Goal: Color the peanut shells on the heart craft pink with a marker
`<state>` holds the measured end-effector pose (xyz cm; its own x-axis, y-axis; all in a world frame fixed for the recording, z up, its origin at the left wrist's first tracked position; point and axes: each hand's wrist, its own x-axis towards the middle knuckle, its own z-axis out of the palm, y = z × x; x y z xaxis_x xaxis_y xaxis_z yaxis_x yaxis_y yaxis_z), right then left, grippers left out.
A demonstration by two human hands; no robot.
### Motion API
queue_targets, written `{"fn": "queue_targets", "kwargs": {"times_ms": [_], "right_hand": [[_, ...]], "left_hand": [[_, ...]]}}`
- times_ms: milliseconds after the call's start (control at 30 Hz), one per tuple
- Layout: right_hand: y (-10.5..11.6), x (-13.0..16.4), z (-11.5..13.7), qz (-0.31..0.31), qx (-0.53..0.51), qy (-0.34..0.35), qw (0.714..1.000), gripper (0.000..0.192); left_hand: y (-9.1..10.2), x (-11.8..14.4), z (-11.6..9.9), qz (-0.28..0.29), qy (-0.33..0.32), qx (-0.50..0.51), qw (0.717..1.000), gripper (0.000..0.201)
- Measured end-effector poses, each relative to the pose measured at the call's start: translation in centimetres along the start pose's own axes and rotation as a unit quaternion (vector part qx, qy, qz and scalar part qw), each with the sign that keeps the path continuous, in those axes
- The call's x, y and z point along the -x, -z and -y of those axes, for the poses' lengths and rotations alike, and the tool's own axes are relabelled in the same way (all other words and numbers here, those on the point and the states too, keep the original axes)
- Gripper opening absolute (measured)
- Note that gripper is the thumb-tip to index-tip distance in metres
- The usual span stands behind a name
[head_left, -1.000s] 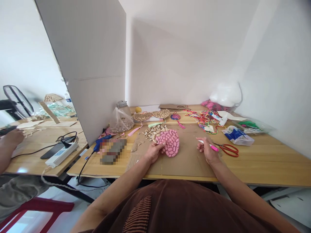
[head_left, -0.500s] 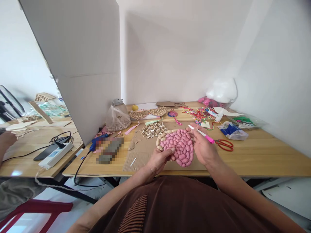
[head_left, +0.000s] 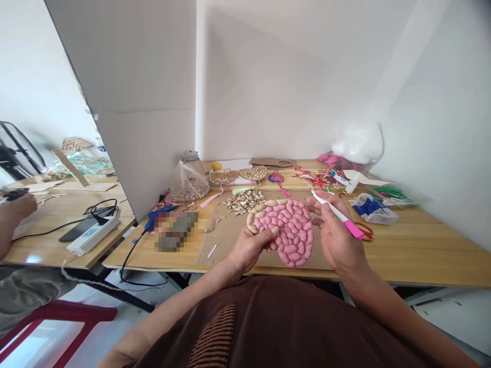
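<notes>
My left hand grips a rounded piece covered in peanut shells, thumb on its front face. Most of the shells are pink; those along the upper left edge are bare tan. In my right hand is a white marker pen with a pink end, tilted with its white tip up to the left. The right fingertips are close to the piece's right edge; whether they touch it I cannot tell. Behind it, a pile of broken shells lies on a cardboard sheet.
Red-handled scissors lie partly hidden behind my right hand. At left are a blue glue gun with a cord, and a bag of peanuts. Colourful threads lie at the back. Another person's hand is at the neighbouring table.
My right hand has moved right, away from the shell piece, with the marker pen in it. The piece has tilted slightly in my left hand. The view has shifted a little.
</notes>
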<state>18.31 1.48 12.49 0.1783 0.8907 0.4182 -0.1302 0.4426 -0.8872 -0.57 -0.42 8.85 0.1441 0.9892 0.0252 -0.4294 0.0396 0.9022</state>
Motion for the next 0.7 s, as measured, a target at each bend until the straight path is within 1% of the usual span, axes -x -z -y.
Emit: {"fn": "queue_targets", "kwargs": {"times_ms": [67, 100, 133, 167, 200, 233, 267, 300, 333, 367, 400, 467, 533, 600, 700], "right_hand": [[0.3, 0.3, 0.6, -0.027, 0.054, 0.077, 0.995, 0.031], [0.3, 0.6, 1.1, -0.032, 0.072, 0.133, 0.988, 0.03], [0.3, 0.9, 1.8, -0.013, 0.08, 0.192, 0.978, 0.029], [0.1, 1.4, 2.5, 0.024, 0.097, 0.25, 0.963, 0.029], [-0.1, 1.9, 3.1, 0.092, 0.132, 0.298, 0.941, 0.027], [-0.4, 2.5, 3.8, 0.154, 0.174, 0.337, 0.912, 0.024], [-0.8, 3.0, 4.2, 0.182, 0.204, 0.35, 0.896, 0.021], [-1.0, 3.5, 4.5, 0.197, 0.222, 0.366, 0.882, 0.021], [-1.2, 3.8, 4.6, 0.204, 0.233, 0.372, 0.875, 0.023], [-1.3, 4.1, 4.6, 0.194, 0.245, 0.351, 0.883, 0.024], [-1.3, 4.2, 4.4, 0.172, 0.248, 0.325, 0.896, 0.023], [-0.9, 4.1, 3.6, 0.113, 0.237, 0.252, 0.932, 0.02], [-0.3, 3.8, 2.8, 0.057, 0.208, 0.194, 0.957, 0.02], [0.3, 3.5, 2.0, 0.033, 0.189, 0.156, 0.969, 0.021], [0.8, 3.4, 1.3, 0.029, 0.176, 0.107, 0.978, 0.025]], "left_hand": [[-0.1, 0.1, 0.2, -0.01, -0.014, -0.012, 1.0, 0.04], [-0.1, 0.1, 0.3, -0.014, -0.022, -0.016, 1.0, 0.041], [-0.2, 0.2, 0.4, -0.015, -0.027, -0.018, 0.999, 0.042], [-0.2, 0.2, 0.6, -0.015, -0.03, -0.019, 0.999, 0.043], [-0.3, 0.4, 0.7, -0.013, -0.029, -0.019, 0.999, 0.045], [-0.3, 0.5, 0.9, -0.009, -0.024, -0.02, 0.999, 0.046], [-0.3, 0.7, 1.1, -0.003, -0.019, -0.023, 1.0, 0.046], [-0.2, 0.9, 1.2, 0.004, -0.014, -0.028, 0.999, 0.044], [-0.2, 1.1, 1.4, 0.011, -0.009, -0.032, 0.999, 0.042], [-0.1, 1.3, 1.5, 0.016, -0.006, -0.033, 0.999, 0.041], [0.0, 1.5, 1.7, 0.016, -0.003, -0.03, 0.999, 0.04], [0.1, 1.6, 1.8, 0.006, 0.0, -0.013, 1.0, 0.04], [0.2, 1.7, 1.9, -0.009, 0.004, 0.008, 1.0, 0.04], [0.1, 1.7, 1.9, -0.012, 0.014, 0.021, 1.0, 0.04], [-0.1, 1.7, 1.7, -0.01, 0.037, 0.034, 0.999, 0.042]]}}
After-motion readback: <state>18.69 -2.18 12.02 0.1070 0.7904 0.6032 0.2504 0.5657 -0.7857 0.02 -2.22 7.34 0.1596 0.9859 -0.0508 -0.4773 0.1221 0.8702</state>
